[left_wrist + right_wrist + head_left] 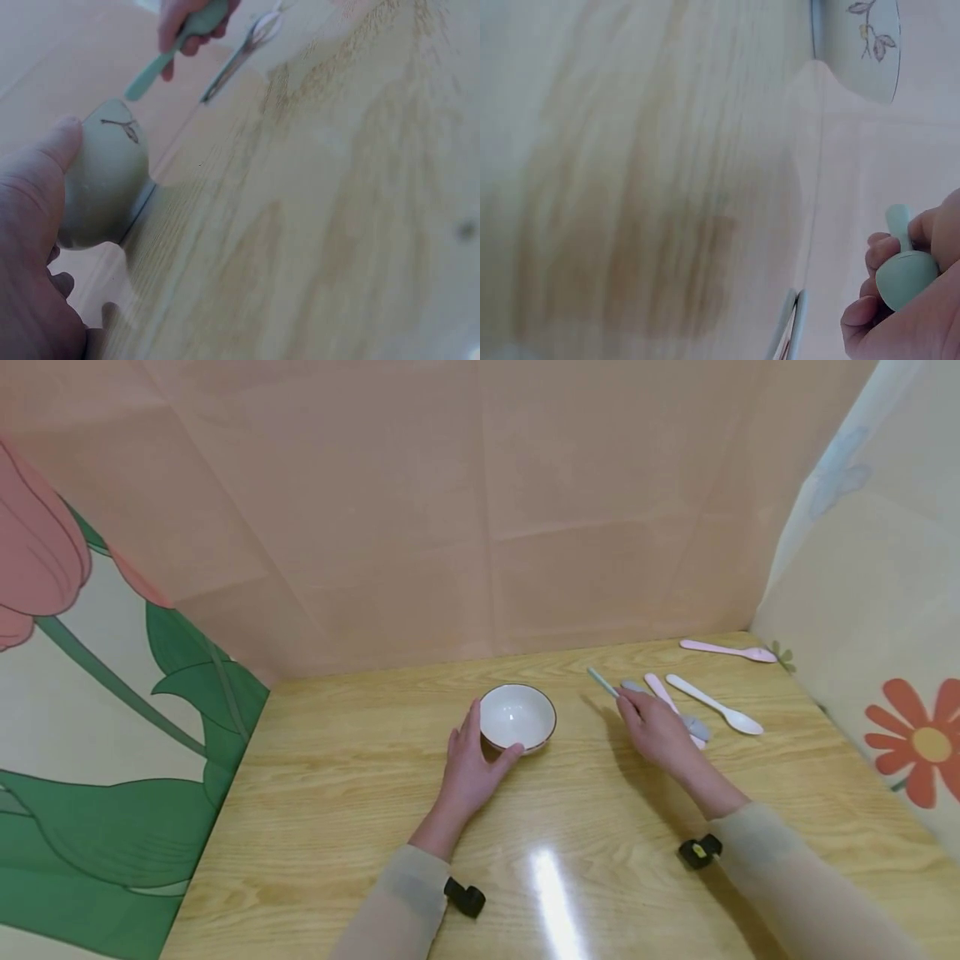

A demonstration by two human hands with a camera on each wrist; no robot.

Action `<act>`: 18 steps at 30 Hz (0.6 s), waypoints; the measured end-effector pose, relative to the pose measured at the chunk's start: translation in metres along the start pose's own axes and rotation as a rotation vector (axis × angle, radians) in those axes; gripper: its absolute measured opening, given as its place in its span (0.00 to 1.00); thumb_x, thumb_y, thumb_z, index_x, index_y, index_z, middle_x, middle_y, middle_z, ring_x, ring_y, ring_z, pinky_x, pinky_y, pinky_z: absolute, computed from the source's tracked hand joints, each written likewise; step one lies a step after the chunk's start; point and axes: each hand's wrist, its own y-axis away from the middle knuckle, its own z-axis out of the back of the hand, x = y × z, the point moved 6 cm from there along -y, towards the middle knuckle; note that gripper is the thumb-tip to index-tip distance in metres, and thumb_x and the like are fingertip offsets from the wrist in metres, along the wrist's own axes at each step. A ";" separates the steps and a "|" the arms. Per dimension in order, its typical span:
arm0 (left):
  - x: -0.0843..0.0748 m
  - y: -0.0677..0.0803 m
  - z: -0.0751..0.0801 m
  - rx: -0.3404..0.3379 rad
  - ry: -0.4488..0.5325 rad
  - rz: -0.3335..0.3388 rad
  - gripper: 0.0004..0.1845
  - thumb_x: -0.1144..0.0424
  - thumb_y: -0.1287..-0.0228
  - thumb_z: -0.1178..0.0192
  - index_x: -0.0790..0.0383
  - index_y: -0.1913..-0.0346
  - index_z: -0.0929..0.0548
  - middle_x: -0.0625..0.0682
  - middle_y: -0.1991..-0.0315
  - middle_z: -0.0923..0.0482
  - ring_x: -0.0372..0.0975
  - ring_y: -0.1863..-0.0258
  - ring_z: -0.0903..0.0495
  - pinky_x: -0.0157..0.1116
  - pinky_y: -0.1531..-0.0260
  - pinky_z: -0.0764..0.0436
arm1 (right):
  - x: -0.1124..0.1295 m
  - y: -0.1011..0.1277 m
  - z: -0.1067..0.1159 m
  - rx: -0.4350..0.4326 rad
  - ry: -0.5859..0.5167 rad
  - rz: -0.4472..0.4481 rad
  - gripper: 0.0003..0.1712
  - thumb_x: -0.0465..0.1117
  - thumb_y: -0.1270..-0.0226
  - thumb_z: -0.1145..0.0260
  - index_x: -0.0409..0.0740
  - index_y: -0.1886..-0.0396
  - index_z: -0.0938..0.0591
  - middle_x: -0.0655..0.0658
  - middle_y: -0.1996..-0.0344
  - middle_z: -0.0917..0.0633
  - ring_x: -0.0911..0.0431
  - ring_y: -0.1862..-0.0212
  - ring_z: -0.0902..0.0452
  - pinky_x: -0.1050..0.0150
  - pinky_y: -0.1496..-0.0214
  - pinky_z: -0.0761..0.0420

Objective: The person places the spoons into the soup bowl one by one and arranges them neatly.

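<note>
We wear long, pale beige sleeves (393,906) and small, blocky black wrist devices (468,902), the right one showing yellow.

Desk (315,827): pale wood grain, bright glare (555,902) streak toward near side. Rear: creased pinkish-tan cloth (382,518). Left sheet (123,610): pink tulip (37,543), green leaves (112,831). Right sheet (885,577), pale: red flower (932,745) low down, faint blue print (836,481) higher up.

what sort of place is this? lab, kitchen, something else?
Probably a makeshift tabletop recording corner rather than a kitchen: a wood-grain table screened by a creased pinkish backdrop and flower-printed side panels, with small black wrist cameras on both arms.
</note>
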 end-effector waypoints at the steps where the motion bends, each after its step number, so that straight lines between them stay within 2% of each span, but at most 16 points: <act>1: 0.000 0.000 0.000 0.001 -0.001 -0.001 0.61 0.31 0.29 0.31 0.52 0.08 0.55 0.58 0.11 0.47 0.57 0.12 0.49 0.56 0.14 0.56 | 0.001 0.000 0.000 -0.012 -0.014 0.002 0.25 0.40 0.08 0.48 0.27 0.28 0.19 0.22 0.32 0.19 0.28 0.31 0.22 0.31 0.36 0.22; 4: -0.001 0.000 0.000 0.004 -0.002 -0.004 0.61 0.31 0.28 0.31 0.54 0.08 0.55 0.58 0.11 0.47 0.55 0.12 0.48 0.56 0.14 0.57 | 0.005 -0.002 0.001 -0.034 -0.051 -0.008 0.23 0.40 0.09 0.46 0.30 0.29 0.17 0.28 0.44 0.13 0.35 0.47 0.17 0.40 0.47 0.19; 8: -0.001 0.000 0.000 0.007 0.000 -0.006 0.61 0.32 0.28 0.31 0.54 0.08 0.55 0.57 0.11 0.48 0.55 0.12 0.48 0.55 0.14 0.57 | 0.009 -0.003 -0.003 0.002 -0.093 -0.046 0.24 0.43 0.10 0.42 0.34 0.26 0.19 0.36 0.55 0.13 0.49 0.65 0.26 0.56 0.64 0.26; 13: 0.000 0.000 -0.001 0.009 0.002 -0.006 0.62 0.30 0.29 0.32 0.53 0.08 0.55 0.58 0.11 0.48 0.59 0.13 0.50 0.59 0.15 0.55 | 0.012 -0.004 -0.008 0.060 -0.133 -0.085 0.29 0.46 0.11 0.38 0.35 0.21 0.24 0.37 0.54 0.14 0.54 0.73 0.30 0.61 0.75 0.28; 18: -0.002 -0.001 -0.001 0.012 -0.008 -0.035 0.61 0.31 0.29 0.31 0.54 0.08 0.53 0.58 0.11 0.46 0.58 0.13 0.48 0.60 0.15 0.56 | 0.018 -0.006 -0.009 0.062 -0.165 -0.094 0.33 0.48 0.14 0.33 0.38 0.18 0.27 0.40 0.54 0.15 0.52 0.67 0.26 0.61 0.71 0.26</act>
